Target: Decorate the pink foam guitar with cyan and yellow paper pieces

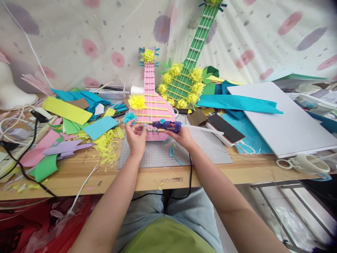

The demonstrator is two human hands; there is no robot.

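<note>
sticks (105, 85) in tray (116, 94) near pink instrument (152, 111)

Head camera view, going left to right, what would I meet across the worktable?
Curled green paper, light blue paper, left hand, purple glue gun, flat black device, white board.

Premises: craft workspace
Paper scraps (105, 146) are littering a wooden worktable (121, 179); a glue gun (167, 125) and cutting mat (155, 159) are indicating handicraft
</note>
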